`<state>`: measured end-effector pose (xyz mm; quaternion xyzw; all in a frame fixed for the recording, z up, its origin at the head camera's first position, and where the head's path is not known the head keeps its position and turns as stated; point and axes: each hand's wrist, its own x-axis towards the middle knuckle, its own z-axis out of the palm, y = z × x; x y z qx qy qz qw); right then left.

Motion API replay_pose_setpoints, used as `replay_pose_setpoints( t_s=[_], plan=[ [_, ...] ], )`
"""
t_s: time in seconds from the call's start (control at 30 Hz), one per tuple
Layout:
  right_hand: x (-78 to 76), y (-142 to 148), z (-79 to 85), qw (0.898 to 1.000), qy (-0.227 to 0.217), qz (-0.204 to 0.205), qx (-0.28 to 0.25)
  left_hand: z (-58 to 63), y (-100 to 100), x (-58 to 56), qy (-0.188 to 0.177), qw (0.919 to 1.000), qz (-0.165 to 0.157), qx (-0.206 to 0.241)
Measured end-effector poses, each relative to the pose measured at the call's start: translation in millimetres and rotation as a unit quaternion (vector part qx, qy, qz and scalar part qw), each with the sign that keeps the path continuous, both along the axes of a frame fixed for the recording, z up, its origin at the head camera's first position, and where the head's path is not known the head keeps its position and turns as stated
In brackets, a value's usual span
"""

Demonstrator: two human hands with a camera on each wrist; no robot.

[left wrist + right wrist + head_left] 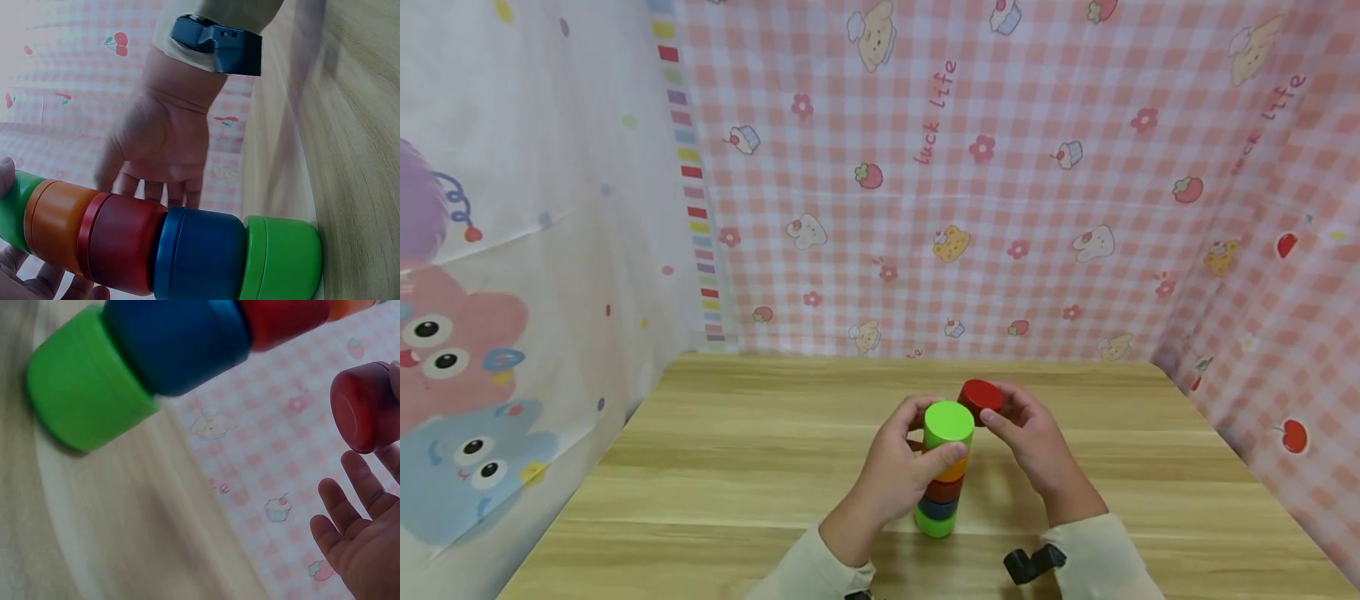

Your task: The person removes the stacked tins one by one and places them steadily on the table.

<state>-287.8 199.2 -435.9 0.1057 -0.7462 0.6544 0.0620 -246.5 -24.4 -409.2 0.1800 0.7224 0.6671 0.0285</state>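
Small round lidded jars stand on the table in a tower: a lower green jar (290, 257), a blue jar (203, 253), a stacked red jar (122, 240), an orange jar (59, 215) and an upper green jar (949, 422). My left hand (891, 471) grips the upper green jar, thumb in front near its seam with the orange one, fingers behind. The tower leans slightly. To its right, my right hand (1030, 437) pinches a loose red jar (982, 398) between thumb and fingers, level with the tower's top. Its other fingers extend below the jar in the right wrist view.
The wooden table (737, 450) stretches out on both sides of the hands. A pink checked cloth (910, 208) hangs behind its far edge, and a white printed cloth (580, 250) hangs on the left. A black wrist mount (1033, 564) sits on the right sleeve.
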Motion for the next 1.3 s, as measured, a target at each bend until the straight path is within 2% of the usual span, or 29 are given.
replay_pose_setpoints(
  t_s=[0.53, 0.93, 1.3],
  plan=[
    [-13.4, 5, -31.6, 0.996, -0.064, 0.014, 0.064, 1.6, -2, 1.5, -0.002, 1.0000, 0.003, -0.002],
    [-18.2, 8, -46.9, 0.990, -0.108, 0.009, 0.090, 2.1, -2, 0.8, 0.008, 1.0000, -0.003, 0.004],
    [-21.3, 8, -56.0, 0.985, -0.111, -0.009, 0.129, 2.9, -1, 1.3, 0.005, 0.9999, -0.010, 0.007]
  ],
)
